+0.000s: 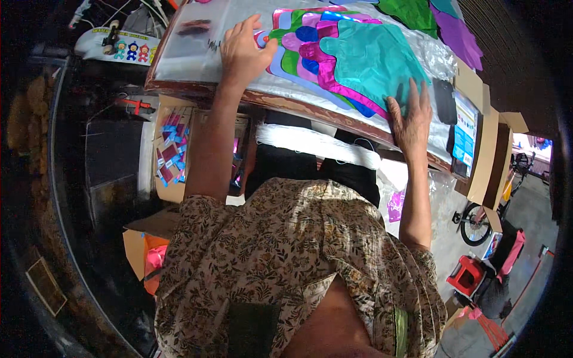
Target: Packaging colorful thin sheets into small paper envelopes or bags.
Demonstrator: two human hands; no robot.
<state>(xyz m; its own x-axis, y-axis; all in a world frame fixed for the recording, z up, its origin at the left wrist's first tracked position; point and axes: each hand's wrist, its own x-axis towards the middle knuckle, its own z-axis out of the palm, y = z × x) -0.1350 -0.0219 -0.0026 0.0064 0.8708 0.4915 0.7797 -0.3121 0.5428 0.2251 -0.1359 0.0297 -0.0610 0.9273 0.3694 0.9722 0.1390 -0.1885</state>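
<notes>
Your left hand (243, 52) lies flat, fingers spread, on the left end of the fanned stack of shiny foil cut-outs (334, 59) on the plastic-covered table (191, 59). Your right hand (410, 116), open-palmed, presses the teal top sheet (370, 62); the stack's long axis runs between them.

A single fisheye camera sat on the person's head and looked steeply down and forward, over the floral blouse (286, 256) to the worktable (197, 89) beyond. The view stood close: the torso filled the lower middle, and both forearms ran up from it to the table's near edge. Straight edges bowed toward the dark rim (the table looked tilted), and the floor with a bicycle (477, 224) showed at right.
</notes>
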